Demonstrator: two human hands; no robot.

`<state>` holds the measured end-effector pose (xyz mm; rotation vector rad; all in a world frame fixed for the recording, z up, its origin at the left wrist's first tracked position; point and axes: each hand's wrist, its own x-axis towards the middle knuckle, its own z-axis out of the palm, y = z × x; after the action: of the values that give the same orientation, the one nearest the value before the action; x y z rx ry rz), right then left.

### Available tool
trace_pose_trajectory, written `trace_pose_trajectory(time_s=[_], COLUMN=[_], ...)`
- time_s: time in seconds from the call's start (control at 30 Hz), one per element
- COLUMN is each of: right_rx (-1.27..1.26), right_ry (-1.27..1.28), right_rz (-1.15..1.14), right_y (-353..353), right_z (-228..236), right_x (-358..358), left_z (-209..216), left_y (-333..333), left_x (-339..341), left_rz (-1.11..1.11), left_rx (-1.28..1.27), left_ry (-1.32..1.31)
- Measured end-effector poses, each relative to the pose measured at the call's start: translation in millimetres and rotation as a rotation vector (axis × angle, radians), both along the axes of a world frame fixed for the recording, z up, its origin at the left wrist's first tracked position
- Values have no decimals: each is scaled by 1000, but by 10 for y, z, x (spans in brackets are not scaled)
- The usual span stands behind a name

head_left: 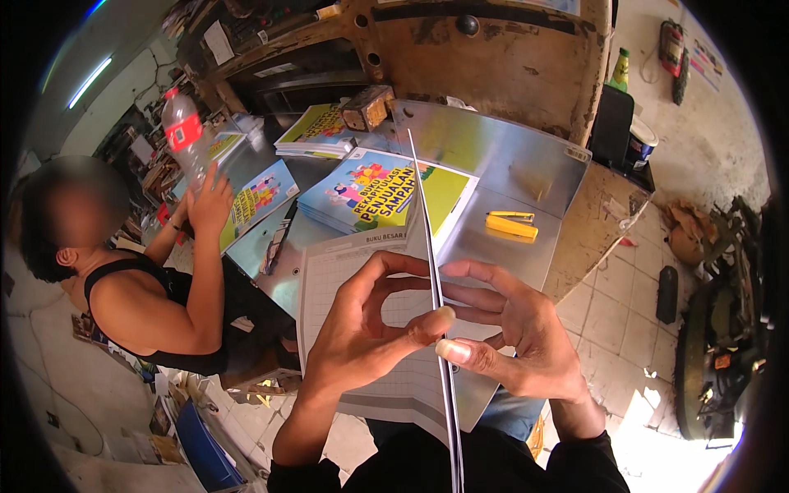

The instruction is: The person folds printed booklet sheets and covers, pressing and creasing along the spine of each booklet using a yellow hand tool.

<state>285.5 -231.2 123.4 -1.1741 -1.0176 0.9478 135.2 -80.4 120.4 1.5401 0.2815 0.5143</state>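
Observation:
Between my hands a thin booklet of printed sheets [339, 271] stands nearly edge-on to me. One ruled page falls open to its left. My left hand [370, 320] pinches the sheets from the left side, thumb near the edge and fingers curved. From the right side my right hand [518, 333] grips the same sheets, its thumb close to my left thumb. Just beyond lies a stack of colourful printed booklets [349, 197] with blue and green covers. A yellow stapler [511, 227] rests to the right on the shiny metal tabletop [526, 177].
A second booklet stack [312, 135] sits farther back beside a worn wooden block [367, 107]. At the left, a co-worker [156, 312] holds a clear plastic bottle [182, 135] with a red label and cap. A wooden cabinet [501, 70] bounds the table's far side.

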Motion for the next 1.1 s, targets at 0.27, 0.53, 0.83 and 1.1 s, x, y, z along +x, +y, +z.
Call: trace_pose_trajectory(time_s=[0.27, 0.53, 0.83, 1.1], right_rx=[8, -22, 32, 78], right_ry=[83, 76, 38, 13], right_rz=[-9, -52, -33, -125], right_y=[21, 6, 17, 14], right_z=[-88, -62, -16, 13], right_x=[29, 5, -52, -105], left_z=[23, -24, -51, -298], left_y=[36, 173, 159, 221], left_x=[-77, -181, -191, -193], left_rz=[-17, 41, 144, 190], left_rx=[-190, -131, -91, -191], left_ry=[27, 125, 92, -123])
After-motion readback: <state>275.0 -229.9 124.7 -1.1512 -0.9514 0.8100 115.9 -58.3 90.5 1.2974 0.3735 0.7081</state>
